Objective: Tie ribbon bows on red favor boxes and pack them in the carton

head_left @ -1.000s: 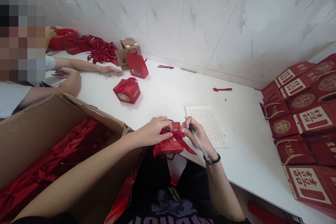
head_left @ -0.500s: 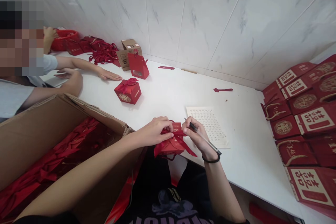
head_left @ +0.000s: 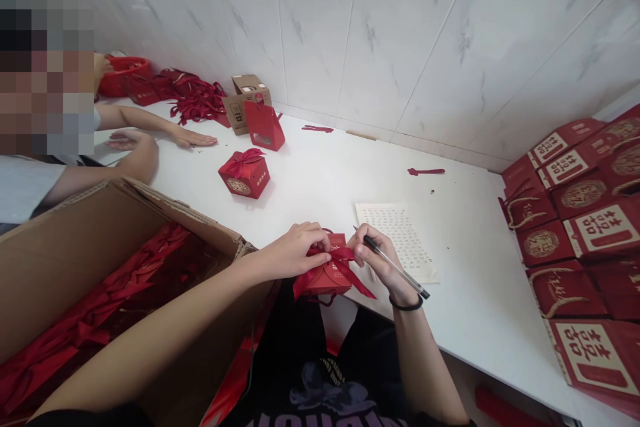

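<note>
**Both hands pinch the ribbon on a small red box at the table's near edge**

Low in the middle of the frame, a small red gift box (head_left: 327, 273) sits at the near edge of the white table (head_left: 325, 180), directly between your two hands. Your left hand (head_left: 295, 250) comes in from the left, its grip pinched closed on the red ribbon (head_left: 340, 260) atop the box. Your right hand (head_left: 373, 253) meets it from the right, fingertips closed on the same ribbon, with a black pen (head_left: 395, 267) tucked between the fingers and pointing to the lower right.

Just behind your right hand lies a printed sheet (head_left: 405, 230). A finished ribboned box (head_left: 244, 173) stands farther up and left. An open cardboard carton (head_left: 125, 260) of red ribbons fills the lower left. Red gift bags (head_left: 580, 213) are stacked at the right edge. At the upper left, another person's hand (head_left: 193, 139) rests flat on the table.
</note>
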`<state>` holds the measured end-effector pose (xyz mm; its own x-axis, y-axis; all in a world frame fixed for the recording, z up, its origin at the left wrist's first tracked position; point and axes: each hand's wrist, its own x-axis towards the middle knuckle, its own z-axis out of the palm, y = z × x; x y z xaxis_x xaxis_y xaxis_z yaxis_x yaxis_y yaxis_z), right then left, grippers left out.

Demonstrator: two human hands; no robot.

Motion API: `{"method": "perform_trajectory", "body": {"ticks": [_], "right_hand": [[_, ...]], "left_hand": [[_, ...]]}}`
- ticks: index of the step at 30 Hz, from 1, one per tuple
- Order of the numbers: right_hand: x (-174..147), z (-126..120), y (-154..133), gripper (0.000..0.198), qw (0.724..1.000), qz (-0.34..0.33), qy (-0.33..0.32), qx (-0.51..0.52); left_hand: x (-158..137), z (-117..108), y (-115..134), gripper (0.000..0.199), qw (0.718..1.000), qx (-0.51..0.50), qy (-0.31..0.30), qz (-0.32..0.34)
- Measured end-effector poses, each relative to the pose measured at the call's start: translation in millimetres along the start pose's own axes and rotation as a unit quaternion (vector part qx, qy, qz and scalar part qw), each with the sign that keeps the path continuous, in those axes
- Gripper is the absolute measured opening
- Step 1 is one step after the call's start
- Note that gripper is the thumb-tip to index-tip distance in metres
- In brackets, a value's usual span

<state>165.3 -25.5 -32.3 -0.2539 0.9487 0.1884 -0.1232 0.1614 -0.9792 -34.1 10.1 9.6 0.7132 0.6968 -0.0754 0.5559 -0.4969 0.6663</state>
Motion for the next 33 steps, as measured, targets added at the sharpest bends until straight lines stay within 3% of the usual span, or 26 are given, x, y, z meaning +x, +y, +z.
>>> {"method": "perform_trajectory", "body": {"ticks": [8, 23, 33], "right_hand": [[2.0, -12.1, 13.0, 0.033, 0.999, -0.008, -0.024, -0.035], [2.0, -8.9, 14.2, 0.02, 1.0, -0.013, -0.004, 0.011], [4.6, -5.4, 12.0, 0.016, 0.998, -0.031, -0.044, 0.037]], "left_hand": [[-0.4, -0.7, 0.1, 0.012, 1.0, -0.005, 0.0, -0.004], [0.4, -0.4, -0.3, 0.01, 1.0, -0.009, 0.003, 0.004], [0.0, -0.4, -1.2, 0.01, 1.0, -0.006, 0.002, 0.0]]}}
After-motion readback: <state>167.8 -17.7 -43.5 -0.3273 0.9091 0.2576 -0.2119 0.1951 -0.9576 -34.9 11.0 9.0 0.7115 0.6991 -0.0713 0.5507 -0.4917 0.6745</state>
